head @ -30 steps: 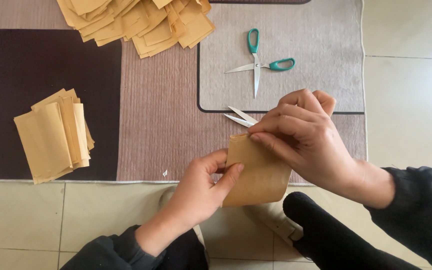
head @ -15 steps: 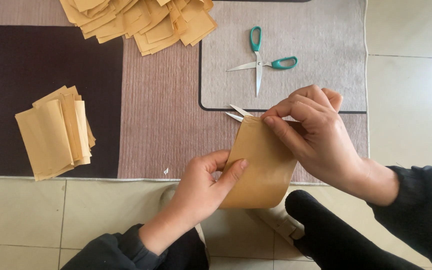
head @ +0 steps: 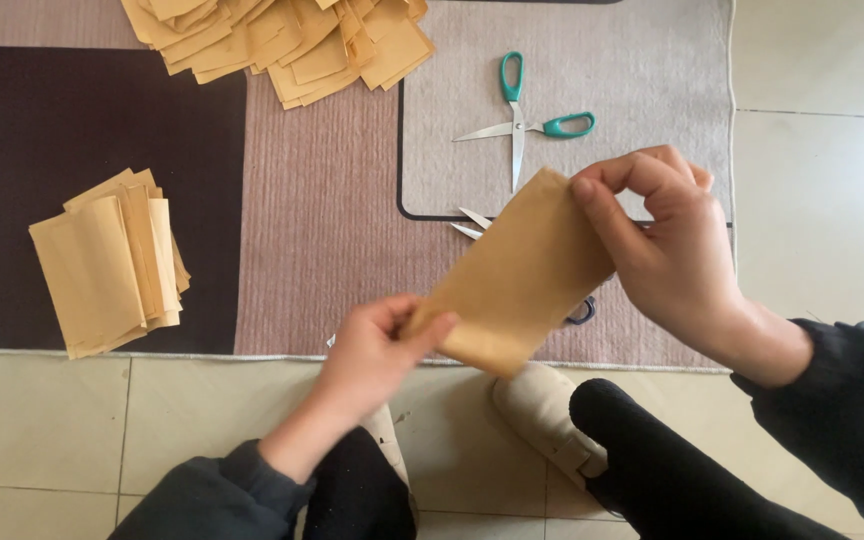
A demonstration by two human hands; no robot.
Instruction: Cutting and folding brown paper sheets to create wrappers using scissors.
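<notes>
Brown paper envelope sits at frame centre, stretched taut and tilted between left hand pinching its lower corner and right hand pinching its upper corner, apparently for flattening, with green-handled scissors lying open on the rug above.

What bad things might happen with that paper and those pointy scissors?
The second scissors lie open right under the brown paper piece, mostly hidden, so a lowering hand might get poked. The left hand and right hand pinch only opposite ends, so the paper could slip or crease. The green-handled scissors also lie open nearby.
</notes>
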